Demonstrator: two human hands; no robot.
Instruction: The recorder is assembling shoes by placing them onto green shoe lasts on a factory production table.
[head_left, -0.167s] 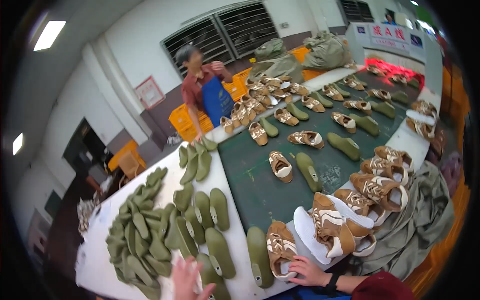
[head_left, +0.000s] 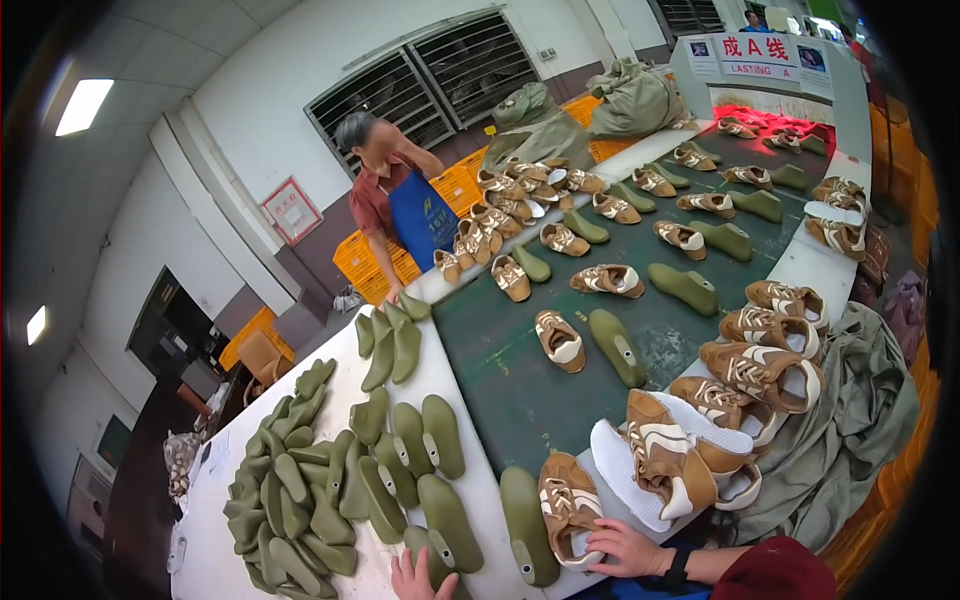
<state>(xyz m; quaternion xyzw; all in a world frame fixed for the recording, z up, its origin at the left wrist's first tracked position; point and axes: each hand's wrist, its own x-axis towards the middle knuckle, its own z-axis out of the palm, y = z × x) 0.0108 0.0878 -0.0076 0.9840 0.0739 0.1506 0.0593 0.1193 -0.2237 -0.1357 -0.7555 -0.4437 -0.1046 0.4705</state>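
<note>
My right hand (head_left: 628, 548) has its fingers closed at the heel of a brown and white lace-up sneaker (head_left: 568, 502) near the table's front edge. A green shoe last (head_left: 528, 525) lies just left of that sneaker. At the lower edge, my left hand (head_left: 420, 580) is open with fingers spread, over or touching the near end of another green last (head_left: 424, 548); contact is hard to tell. More lasts lie beyond it, with a heap of lasts (head_left: 290, 490) to the left. Stacked sneakers with white insoles (head_left: 630, 475) stand right of my right hand.
A dark green conveyor belt (head_left: 480, 370) carries sneakers and lasts toward a machine (head_left: 850, 90) with a red glow. Across the table stands a co-worker (head_left: 390, 200) in a blue apron, one hand by some lasts. Grey-green cloth (head_left: 850, 450) hangs at the right.
My left hand has moved rightward and down, closer to the near last. My right hand stays at the sneaker's heel. The co-worker's raised hand has come to the face. The view has shifted slightly.
</note>
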